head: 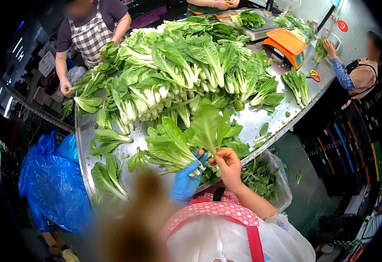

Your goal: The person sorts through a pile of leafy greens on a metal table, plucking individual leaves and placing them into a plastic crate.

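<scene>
My left hand [187, 181], in a blue glove with a fingertip bare, grips a bunch of leafy greens [169, 144] by its pale stem end, leaves pointing up and left. Beside it, my bare right hand [228, 165] pinches the stem of a loose green leaf [206, 126], which stands upright and is slightly blurred. Beyond both hands a large heap of leafy greens [178, 68] with white stems covers much of the metal table [138, 144]. Smaller bunches [109, 177] lie at the left near the table edge.
An orange scale [286, 42], another scale [258, 32] and scissors [315, 76] are at the far right. A plastic-lined container of leaves [263, 177] stands below the right edge, blue plastic bags [56, 186] at the left. Other people stand around the table. A blurred brown shape covers the lower foreground.
</scene>
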`<state>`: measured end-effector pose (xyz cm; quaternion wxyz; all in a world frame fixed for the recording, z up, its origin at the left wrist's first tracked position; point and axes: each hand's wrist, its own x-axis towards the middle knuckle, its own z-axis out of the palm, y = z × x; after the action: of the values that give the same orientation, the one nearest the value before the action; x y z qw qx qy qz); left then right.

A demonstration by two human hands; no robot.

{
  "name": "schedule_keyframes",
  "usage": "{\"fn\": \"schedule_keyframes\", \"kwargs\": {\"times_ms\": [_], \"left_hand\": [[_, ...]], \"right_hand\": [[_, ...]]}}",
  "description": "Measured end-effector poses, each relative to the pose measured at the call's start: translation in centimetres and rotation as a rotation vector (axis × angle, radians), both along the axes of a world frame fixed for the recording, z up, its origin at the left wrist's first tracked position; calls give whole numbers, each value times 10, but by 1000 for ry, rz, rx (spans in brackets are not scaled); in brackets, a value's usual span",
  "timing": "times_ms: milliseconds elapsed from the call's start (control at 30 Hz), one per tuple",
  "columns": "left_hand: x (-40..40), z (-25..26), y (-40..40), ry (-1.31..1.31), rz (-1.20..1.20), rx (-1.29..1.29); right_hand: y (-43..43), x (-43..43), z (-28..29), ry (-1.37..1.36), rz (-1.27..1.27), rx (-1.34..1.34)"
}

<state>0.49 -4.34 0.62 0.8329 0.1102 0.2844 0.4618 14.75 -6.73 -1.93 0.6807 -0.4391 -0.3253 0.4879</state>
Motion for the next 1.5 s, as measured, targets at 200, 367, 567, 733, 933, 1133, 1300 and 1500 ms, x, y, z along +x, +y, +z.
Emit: {"fn": "schedule_keyframes", "kwargs": {"times_ms": [200,367,567,733,933,1133,1300,1500], "left_hand": [[-10,-27,0,-8,1,-35],[-18,-45,3,34,20,-109],[-16,-27,4,115,87,-91],[-16,-35,5,110,72,-67],[-4,-8,7,43,135,-114],[-4,-2,3,84,108,-99],[-22,-17,17,-33,206,-175],[-35,-1,10,71,245,-88]], "right_hand": [[-1,-27,10,-175,-70,30],[-3,-31,35,-772,-88,206],[-4,-32,32,-962,-92,193],[-4,-31,25,-464,-8,-78],[2,-22,0,322,119,-220],[9,-11,21,36,318,-324],[-8,-17,25,-21,26,-124],[23,38,24,-1116,202,-306]]}}
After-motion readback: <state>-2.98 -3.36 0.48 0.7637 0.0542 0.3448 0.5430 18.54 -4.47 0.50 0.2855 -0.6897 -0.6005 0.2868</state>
